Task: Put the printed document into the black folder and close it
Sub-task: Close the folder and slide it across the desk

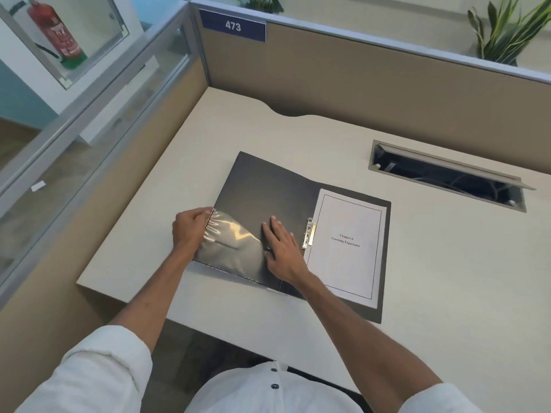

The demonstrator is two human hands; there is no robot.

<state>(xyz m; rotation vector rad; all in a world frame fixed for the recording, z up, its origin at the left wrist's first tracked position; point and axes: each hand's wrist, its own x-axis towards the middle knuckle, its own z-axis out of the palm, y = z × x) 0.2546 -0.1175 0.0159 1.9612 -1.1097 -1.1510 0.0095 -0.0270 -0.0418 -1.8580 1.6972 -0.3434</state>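
Note:
The black folder (268, 186) lies open and flat on the desk. On its right half rests the printed document (346, 248), a white title page with a thin black border, beside the metal spring clip (308, 234) near the spine. A shiny clear plastic pocket (235, 242) covers the lower part of the left cover. My left hand (189, 229) grips the outer left edge of that cover and pocket. My right hand (283, 248) lies flat, fingers spread, on the left cover just left of the clip.
The cream desk (441, 263) has an open cable tray slot (447, 174) at the back right. Beige partition walls (372, 84) close the back, with a glass panel (89, 114) on the left. The desk's front edge runs just below the folder.

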